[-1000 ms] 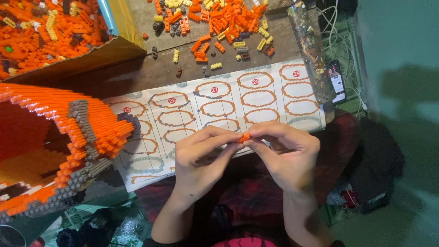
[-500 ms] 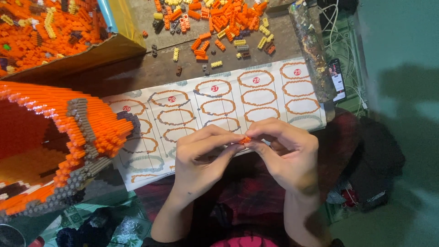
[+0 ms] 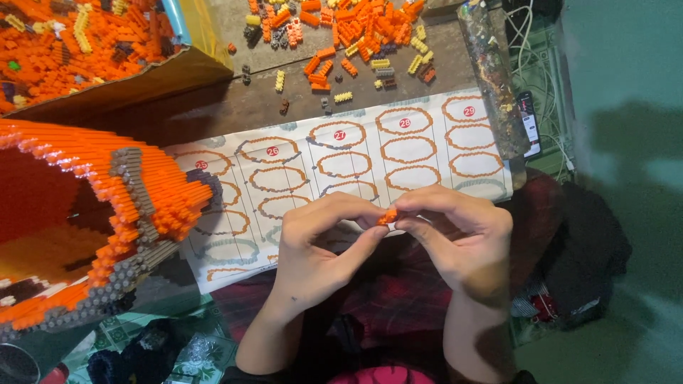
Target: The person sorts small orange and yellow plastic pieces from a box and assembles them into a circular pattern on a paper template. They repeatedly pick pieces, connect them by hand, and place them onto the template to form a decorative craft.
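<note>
Fingertips: I see both hands pinching one small orange brick piece (image 3: pixel 388 216) between thumbs and forefingers, pressed together on it.
Left hand (image 3: pixel 320 245): fingers curled, thumb up against the piece.
Right hand (image 3: pixel 462 238): forefinger and thumb clamped on the piece's other side.
Piece position: above my lap, just at the near edge of the instruction sheet (image 3: pixel 341 171).
Left of hands: large orange-and-grey brick model (image 3: pixel 92 213).
Far side: loose orange bricks (image 3: pixel 348 35) on the wooden table (image 3: pixel 213 107); cardboard box of bricks (image 3: pixel 78 50).

A small orange brick piece (image 3: pixel 388 216) sits pinched between fingertips, above the printed instruction sheet's near edge.
</note>
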